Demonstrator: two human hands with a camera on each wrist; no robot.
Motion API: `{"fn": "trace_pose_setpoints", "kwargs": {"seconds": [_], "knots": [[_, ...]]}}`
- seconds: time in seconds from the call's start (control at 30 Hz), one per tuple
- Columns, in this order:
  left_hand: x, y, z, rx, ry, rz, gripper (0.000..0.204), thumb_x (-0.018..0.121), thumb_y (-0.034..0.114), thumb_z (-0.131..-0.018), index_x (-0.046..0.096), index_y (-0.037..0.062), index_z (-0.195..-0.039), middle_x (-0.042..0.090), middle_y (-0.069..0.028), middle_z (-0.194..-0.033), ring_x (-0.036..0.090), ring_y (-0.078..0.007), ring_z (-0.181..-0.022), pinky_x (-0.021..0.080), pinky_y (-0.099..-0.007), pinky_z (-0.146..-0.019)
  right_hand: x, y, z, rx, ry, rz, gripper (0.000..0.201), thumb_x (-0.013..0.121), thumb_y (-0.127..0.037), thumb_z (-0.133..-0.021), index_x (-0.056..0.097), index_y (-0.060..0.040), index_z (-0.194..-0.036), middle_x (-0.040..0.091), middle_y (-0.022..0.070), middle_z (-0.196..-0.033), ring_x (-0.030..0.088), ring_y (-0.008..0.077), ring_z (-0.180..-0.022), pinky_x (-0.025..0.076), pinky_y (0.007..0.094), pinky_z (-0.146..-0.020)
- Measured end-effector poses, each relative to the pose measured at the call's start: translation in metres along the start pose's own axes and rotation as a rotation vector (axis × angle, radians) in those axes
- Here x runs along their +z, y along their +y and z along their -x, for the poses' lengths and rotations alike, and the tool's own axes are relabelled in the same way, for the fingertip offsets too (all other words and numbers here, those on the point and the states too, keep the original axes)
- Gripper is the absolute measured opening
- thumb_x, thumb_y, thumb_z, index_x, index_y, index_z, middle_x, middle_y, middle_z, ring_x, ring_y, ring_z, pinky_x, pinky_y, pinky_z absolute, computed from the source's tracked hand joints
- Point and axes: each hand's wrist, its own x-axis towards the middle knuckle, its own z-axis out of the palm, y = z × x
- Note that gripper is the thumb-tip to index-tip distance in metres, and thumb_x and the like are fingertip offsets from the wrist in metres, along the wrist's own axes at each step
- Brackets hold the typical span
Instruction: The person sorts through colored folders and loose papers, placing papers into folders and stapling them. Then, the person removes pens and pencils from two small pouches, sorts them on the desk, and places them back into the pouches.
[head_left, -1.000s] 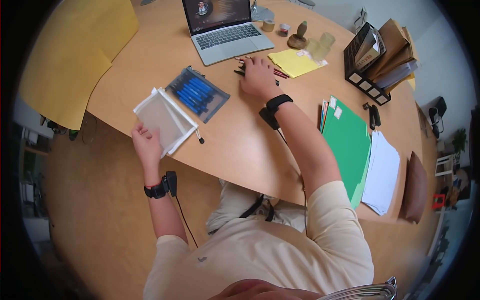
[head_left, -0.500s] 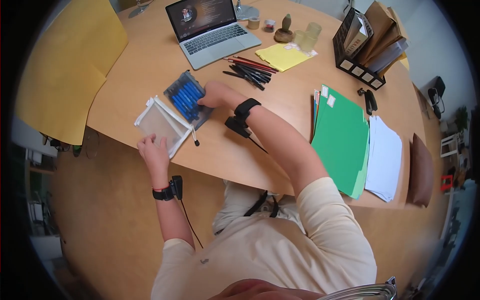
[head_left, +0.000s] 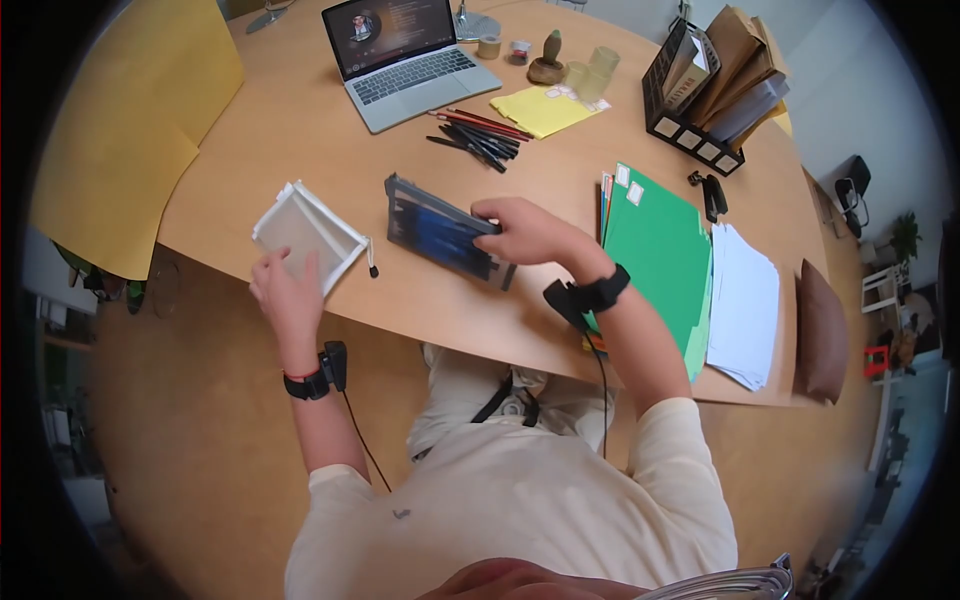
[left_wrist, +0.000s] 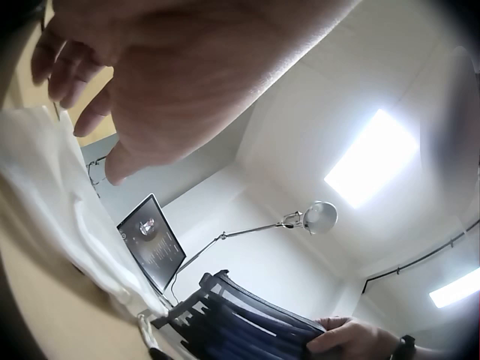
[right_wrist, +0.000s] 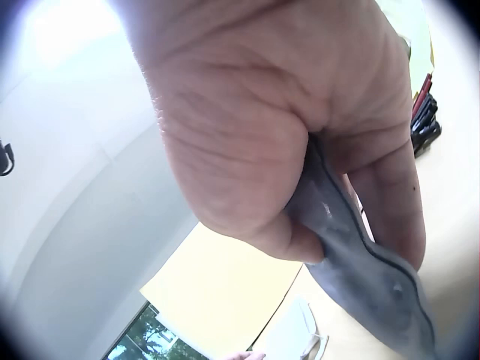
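Note:
My right hand [head_left: 530,232] grips the top edge of a dark translucent zip pouch [head_left: 436,234] holding several blue pens. In the right wrist view the thumb lies on one side of this grey pouch [right_wrist: 341,255] and the fingers on the other. It hangs tilted above the middle of the desk, blurred in the head view. At the desk's front edge, my left hand [head_left: 288,297] rests by a white zip pouch [head_left: 308,232], its fingers loosely bent over the near side. The white pouch has a dark-tipped zip cord.
Black pens [head_left: 480,145] and red pencils [head_left: 490,123] lie in a heap before the laptop [head_left: 412,85]. Yellow folders [head_left: 545,108] are behind them. Green folders [head_left: 655,260], a stapler [head_left: 713,198] and white paper [head_left: 745,305] occupy the right. A black file holder [head_left: 700,140] stands behind.
My right hand has gone from the pens and pencils to the dark pouch, taken hold of it, and lifted it rightward, away from the white pouch. My left hand stays by the white pouch.

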Motion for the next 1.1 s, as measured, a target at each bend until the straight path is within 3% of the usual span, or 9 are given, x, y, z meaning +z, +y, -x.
{"fn": "trace_pose_setpoints", "kwargs": {"seconds": [0.07, 0.17, 0.27, 0.4, 0.53, 0.63, 0.77, 0.87, 1.1], "knots": [[0.006, 0.013, 0.006, 0.219, -0.025, 0.2, 0.046, 0.075, 0.026, -0.099, 0.063, -0.0008, -0.134, 0.061, -0.0212, -0.132, 0.059, -0.0378, -0.125, 0.047, -0.0463, -0.11, 0.004, -0.004, 0.02, -0.017, 0.008, -0.009, 0.018, 0.07, -0.012, -0.092, 0.066, -0.0002, -0.105, 0.07, 0.021, -0.091, 0.067, 0.0347, -0.079, 0.054, 0.0431, -0.075], [0.011, 0.06, 0.029, 0.305, -0.222, 0.646, 0.042, 0.074, 0.019, -0.1, 0.061, -0.001, -0.135, 0.063, -0.0191, -0.129, 0.064, -0.0289, -0.115, 0.052, -0.0403, -0.101, 0.009, -0.02, 0.045, 0.033, -0.02, -0.024, 0.018, 0.07, -0.012, -0.091, 0.067, -0.0011, -0.105, 0.07, 0.0215, -0.087, 0.069, 0.0373, -0.08, 0.054, 0.0445, -0.075], [-0.002, 0.092, 0.042, 0.066, -0.459, 0.746, 0.029, 0.071, 0.008, -0.102, 0.063, 0.0004, -0.128, 0.067, -0.01, -0.12, 0.065, -0.0143, -0.108, 0.054, -0.0278, -0.091, 0.019, -0.021, 0.061, 0.006, 0.002, 0.128, 0.019, 0.07, -0.012, -0.09, 0.068, -0.0023, -0.106, 0.072, 0.022, -0.092, 0.071, 0.0415, -0.089, 0.055, 0.0478, -0.078], [0.008, 0.085, 0.048, 0.141, -0.37, 0.828, 0.015, 0.066, 0.003, -0.103, 0.062, -0.0033, -0.116, 0.069, -0.0087, -0.101, 0.067, -0.0136, -0.086, 0.056, -0.0283, -0.078, 0.022, -0.031, 0.072, 0.101, -0.04, 0.241, 0.032, 0.072, -0.016, -0.092, 0.064, -0.0047, -0.12, 0.073, 0.0215, -0.106, 0.07, 0.0435, -0.099, 0.057, 0.0488, -0.086], [-0.009, 0.096, 0.064, 0.191, -0.476, 0.86, 0.012, 0.066, 0.002, -0.103, 0.064, -0.0021, -0.114, 0.068, -0.0085, -0.101, 0.066, -0.0101, -0.086, 0.056, -0.0263, -0.069, 0.045, -0.051, 0.06, -0.127, 0.299, 0.146, 0.037, 0.07, -0.019, -0.098, 0.062, -0.0033, -0.131, 0.07, 0.0212, -0.123, 0.069, 0.0439, -0.105, 0.056, 0.049, -0.091], [-0.008, 0.097, 0.073, 0.226, -0.501, 0.866, 0.013, 0.066, 0.001, -0.103, 0.064, -0.0024, -0.115, 0.068, -0.0071, -0.101, 0.065, -0.0107, -0.086, 0.056, -0.0254, -0.07, 0.055, -0.067, 0.044, -0.274, 0.252, 0.076, 0.038, 0.069, -0.015, -0.098, 0.061, -0.0031, -0.134, 0.07, 0.0215, -0.122, 0.069, 0.0437, -0.106, 0.056, 0.0489, -0.091], [-0.012, 0.096, 0.078, 0.192, -0.405, 0.893, 0.013, 0.064, -0.001, -0.103, 0.066, -0.0019, -0.116, 0.069, -0.0057, -0.103, 0.065, -0.01, -0.089, 0.055, -0.024, -0.07, 0.052, -0.077, 0.036, -0.159, 0.143, 0.106, 0.016, 0.07, -0.014, -0.097, 0.071, -0.0022, -0.107, 0.073, 0.0172, -0.107, 0.069, 0.0423, -0.103, 0.056, 0.0498, -0.084], [-0.013, 0.093, 0.079, 0.219, -0.361, 0.902, 0.013, 0.063, -0.003, -0.103, 0.066, -0.0024, -0.116, 0.069, -0.0052, -0.103, 0.065, -0.0096, -0.091, 0.056, -0.0241, -0.071, 0.052, -0.074, 0.039, -0.261, 0.28, 0.13, 0.012, 0.073, -0.016, -0.095, 0.072, -0.004, -0.098, 0.072, 0.014, -0.094, 0.069, 0.04, -0.097, 0.056, 0.0494, -0.08], [-0.003, 0.086, 0.078, 0.148, -0.268, 1.003, 0.013, 0.065, -0.003, -0.103, 0.066, -0.0037, -0.115, 0.069, -0.004, -0.101, 0.066, -0.0092, -0.092, 0.057, -0.0242, -0.076, 0.024, -0.059, 0.066, -0.261, 0.401, 0.343, 0.009, 0.076, -0.017, -0.09, 0.074, -0.0087, -0.091, 0.069, 0.0089, -0.088, 0.067, 0.0338, -0.086, 0.056, 0.0455, -0.078]]}}
